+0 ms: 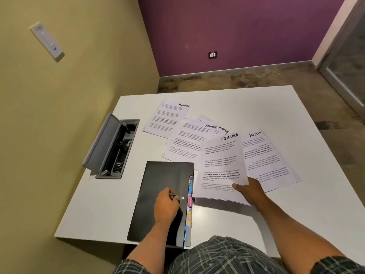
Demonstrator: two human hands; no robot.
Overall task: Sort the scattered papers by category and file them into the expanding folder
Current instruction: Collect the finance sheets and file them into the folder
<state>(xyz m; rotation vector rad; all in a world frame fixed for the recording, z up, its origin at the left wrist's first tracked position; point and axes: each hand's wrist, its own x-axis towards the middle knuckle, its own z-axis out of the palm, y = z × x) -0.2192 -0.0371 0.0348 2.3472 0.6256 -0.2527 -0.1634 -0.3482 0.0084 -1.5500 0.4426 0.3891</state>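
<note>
Now right hand point(249, 191) pinching FINANCE sheet point(221, 165), left hand point(166, 206) fingers curled on black folder point(158, 184) flap.

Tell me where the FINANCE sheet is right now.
In the head view, the FINANCE sheet is held up right of centre by the right hand, just right of the black expanding folder.

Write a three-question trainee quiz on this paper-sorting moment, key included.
1. True or false: the right hand holds a sheet headed FINANCE.
2. What does the left hand rest on? A) black expanding folder B) open cable box C) bare table
3. Fill in: the loose sheets lying on the table whose headings show read ____.

Key: 1 true; 2 A; 3 ADMIN.
</note>
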